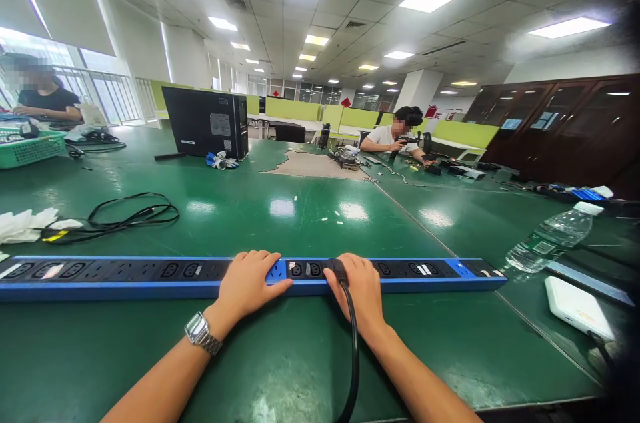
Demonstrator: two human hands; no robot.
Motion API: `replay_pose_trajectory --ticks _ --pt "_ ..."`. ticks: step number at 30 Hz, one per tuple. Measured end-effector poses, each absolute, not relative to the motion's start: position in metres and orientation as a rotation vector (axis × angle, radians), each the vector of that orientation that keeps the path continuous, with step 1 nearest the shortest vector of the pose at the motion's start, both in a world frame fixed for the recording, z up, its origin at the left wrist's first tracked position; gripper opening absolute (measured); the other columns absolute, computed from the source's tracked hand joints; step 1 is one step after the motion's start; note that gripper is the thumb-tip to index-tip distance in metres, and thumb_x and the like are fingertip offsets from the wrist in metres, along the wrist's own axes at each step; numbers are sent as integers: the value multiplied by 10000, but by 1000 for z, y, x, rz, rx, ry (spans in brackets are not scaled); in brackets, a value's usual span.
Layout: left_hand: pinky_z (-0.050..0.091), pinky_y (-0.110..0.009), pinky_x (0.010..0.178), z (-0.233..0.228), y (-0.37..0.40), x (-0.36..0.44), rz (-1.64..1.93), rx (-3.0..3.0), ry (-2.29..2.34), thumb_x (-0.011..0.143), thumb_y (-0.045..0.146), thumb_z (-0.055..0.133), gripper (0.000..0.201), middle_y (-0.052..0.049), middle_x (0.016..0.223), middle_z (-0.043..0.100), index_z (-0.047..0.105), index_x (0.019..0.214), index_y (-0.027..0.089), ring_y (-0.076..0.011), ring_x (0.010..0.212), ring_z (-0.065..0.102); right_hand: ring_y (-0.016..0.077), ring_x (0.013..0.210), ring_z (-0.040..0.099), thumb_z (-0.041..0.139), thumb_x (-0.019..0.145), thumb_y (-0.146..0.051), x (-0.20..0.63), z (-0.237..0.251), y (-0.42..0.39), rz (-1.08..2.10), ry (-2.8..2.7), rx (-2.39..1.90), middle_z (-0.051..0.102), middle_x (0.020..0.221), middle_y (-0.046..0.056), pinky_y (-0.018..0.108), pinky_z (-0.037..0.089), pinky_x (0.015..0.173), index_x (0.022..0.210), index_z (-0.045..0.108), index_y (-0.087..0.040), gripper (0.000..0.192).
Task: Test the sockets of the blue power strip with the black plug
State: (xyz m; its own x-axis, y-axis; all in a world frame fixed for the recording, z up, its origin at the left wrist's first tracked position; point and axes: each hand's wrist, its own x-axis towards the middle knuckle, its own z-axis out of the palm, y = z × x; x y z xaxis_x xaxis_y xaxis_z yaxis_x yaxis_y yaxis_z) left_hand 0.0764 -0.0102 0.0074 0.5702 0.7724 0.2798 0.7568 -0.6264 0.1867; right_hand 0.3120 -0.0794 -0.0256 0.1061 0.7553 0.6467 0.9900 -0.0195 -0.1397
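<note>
A long blue power strip [150,291] with black sockets lies across the green table in front of me. My left hand [247,286] grips it left of its middle, thumb on the near side and fingers over the top. My right hand [361,288] is closed around a black power plug [339,269] at a socket right of the middle. Whether the plug is fully seated cannot be made out. Its thick black cable [354,349] runs down towards me, past the near side of the strip. A metal watch [201,333] is on my left wrist.
A plastic bottle [555,239] and a white power bank [579,308] lie at the right. Coiled black cable [135,213] is at the left. Behind stand a black computer case [203,121] and a green basket [33,149]. Two people sit farther back, left and right.
</note>
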Motion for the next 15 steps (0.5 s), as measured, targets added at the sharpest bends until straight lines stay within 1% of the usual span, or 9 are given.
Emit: replay_pose_trajectory --ticks 2,6,11,15 --pt "419 -457 969 7 -10 77 518 2746 1335 865 580 546 531 -90 1156 680 614 1231 202 -287 1067 607 248 997 555 536 909 -463 312 -31 -79 -479 -1661 -1784 672 1087 78 373 390 870 1005 632 -211 287" --pt "425 -459 961 7 -9 76 518 2745 1325 866 593 537 538 -90 1158 679 615 1228 204 -289 1059 607 255 1048 566 569 878 -480 313 -35 -78 -402 -1610 -1737 683 1104 77 397 380 918 988 658 -210 305" --pt "424 -457 960 7 -9 76 525 2744 1316 867 592 534 536 -89 1158 680 612 1231 207 -287 1058 608 252 1015 602 570 863 -544 317 -36 -75 -277 -1542 -1667 717 1050 69 419 386 924 960 693 -223 357" --pt "424 -455 960 6 -8 75 541 2746 1309 869 586 536 528 -88 1153 680 613 1226 205 -282 1056 609 242 966 630 535 875 -562 320 -32 -76 -115 -1424 -1523 724 1014 82 394 440 887 928 701 -215 388"
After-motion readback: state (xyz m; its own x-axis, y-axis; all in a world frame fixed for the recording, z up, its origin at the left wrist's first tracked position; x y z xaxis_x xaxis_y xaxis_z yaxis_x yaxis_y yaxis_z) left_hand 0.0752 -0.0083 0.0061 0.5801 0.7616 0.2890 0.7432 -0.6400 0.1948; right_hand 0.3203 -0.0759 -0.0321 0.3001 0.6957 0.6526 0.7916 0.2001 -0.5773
